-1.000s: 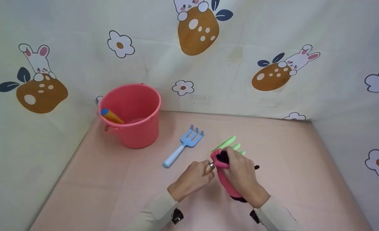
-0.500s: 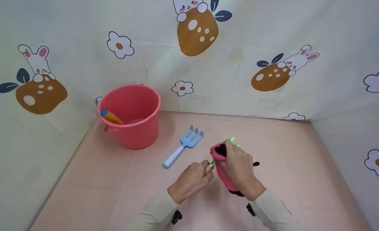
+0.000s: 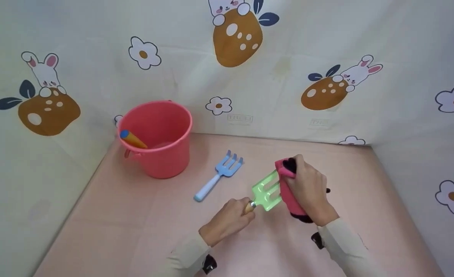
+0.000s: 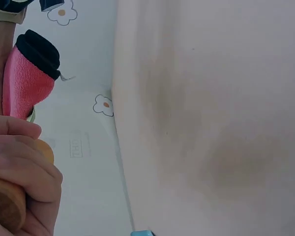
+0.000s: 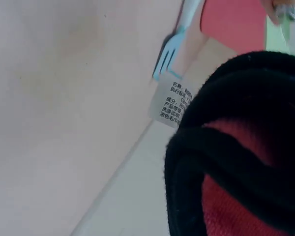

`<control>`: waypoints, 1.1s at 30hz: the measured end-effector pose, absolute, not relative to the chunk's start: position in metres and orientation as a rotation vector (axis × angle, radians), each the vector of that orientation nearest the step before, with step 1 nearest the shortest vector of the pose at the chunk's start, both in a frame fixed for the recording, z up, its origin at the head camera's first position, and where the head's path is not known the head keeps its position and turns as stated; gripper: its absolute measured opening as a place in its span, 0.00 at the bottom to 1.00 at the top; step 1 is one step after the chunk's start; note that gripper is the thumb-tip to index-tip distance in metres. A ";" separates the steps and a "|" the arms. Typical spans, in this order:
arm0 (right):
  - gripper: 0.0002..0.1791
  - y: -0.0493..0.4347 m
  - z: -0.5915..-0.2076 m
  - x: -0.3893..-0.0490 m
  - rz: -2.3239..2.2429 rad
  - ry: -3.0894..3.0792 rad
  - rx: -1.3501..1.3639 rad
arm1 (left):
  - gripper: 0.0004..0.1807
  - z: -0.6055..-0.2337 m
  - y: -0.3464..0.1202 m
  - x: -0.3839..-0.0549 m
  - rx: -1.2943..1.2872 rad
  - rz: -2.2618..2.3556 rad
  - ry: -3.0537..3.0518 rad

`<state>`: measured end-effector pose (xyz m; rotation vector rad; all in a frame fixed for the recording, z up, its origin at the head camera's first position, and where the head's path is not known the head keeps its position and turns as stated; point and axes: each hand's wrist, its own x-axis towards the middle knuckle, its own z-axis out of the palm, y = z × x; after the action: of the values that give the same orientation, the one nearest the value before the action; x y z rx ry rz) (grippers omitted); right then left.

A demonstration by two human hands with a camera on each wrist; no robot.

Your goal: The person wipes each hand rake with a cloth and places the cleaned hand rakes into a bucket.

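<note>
In the head view my left hand [image 3: 229, 217] grips the wooden handle of a green hand fork [image 3: 264, 196], its tines pointing up and right. That handle [image 4: 6, 206] also shows inside the curled fingers in the left wrist view. My right hand [image 3: 308, 188] holds a bunched pink towel [image 3: 291, 202] with black edging over the tines' far ends, covering their tips. Close up in the right wrist view, the towel [image 5: 231, 206] fills the right side, and a printed white label [image 5: 168, 101] sticks out from it.
A blue hand fork [image 3: 220, 174] lies on the pink tabletop [image 3: 142, 231], left of the green one. Behind it stands a pinkish-red bucket [image 3: 169, 163], with an orange handle [image 3: 135, 140] leaning inside. A patterned cloth wall [image 3: 273, 96] rises around the table.
My right hand and the towel have moved up and right along the green fork, uncovering its neck and much of its head. The left hand stays nearly in place, gripping the handle.
</note>
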<state>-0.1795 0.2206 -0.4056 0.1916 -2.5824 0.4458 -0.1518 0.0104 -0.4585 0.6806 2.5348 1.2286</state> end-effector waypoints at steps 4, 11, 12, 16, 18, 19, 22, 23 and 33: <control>0.16 0.238 -0.400 -0.182 0.435 -2.592 0.077 | 0.06 -0.456 0.007 -0.154 0.634 1.246 2.472; 0.20 0.241 -0.401 -0.171 0.583 -2.552 0.099 | 0.07 -0.449 0.007 -0.161 0.631 1.266 2.502; 0.20 0.238 -0.402 -0.169 0.598 -2.547 0.126 | 0.07 -0.448 0.007 -0.161 0.625 1.268 2.501; 0.20 0.226 -0.404 -0.160 0.617 -2.526 0.222 | 0.06 -0.449 0.007 -0.163 0.602 1.274 2.499; 0.20 0.221 -0.403 -0.157 0.624 -2.506 0.243 | 0.06 -0.450 0.007 -0.164 0.595 1.271 2.501; 0.20 0.219 -0.402 -0.155 0.625 -2.498 0.251 | 0.06 -0.450 0.006 -0.164 0.601 1.268 2.511; 0.21 0.212 -0.399 -0.150 0.653 -2.490 0.294 | 0.07 -0.451 0.006 -0.165 0.607 1.259 2.525; 0.21 0.209 -0.399 -0.149 0.669 -2.494 0.318 | 0.07 -0.451 0.006 -0.166 0.605 1.260 2.526; 0.20 0.181 -0.405 -0.142 0.815 -2.617 0.486 | 0.11 -0.447 0.011 -0.165 0.636 1.258 2.588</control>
<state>-0.1421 0.1815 -0.4052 0.4858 -2.6168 0.8146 -0.1653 0.0110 -0.4471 0.6361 2.5876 1.2578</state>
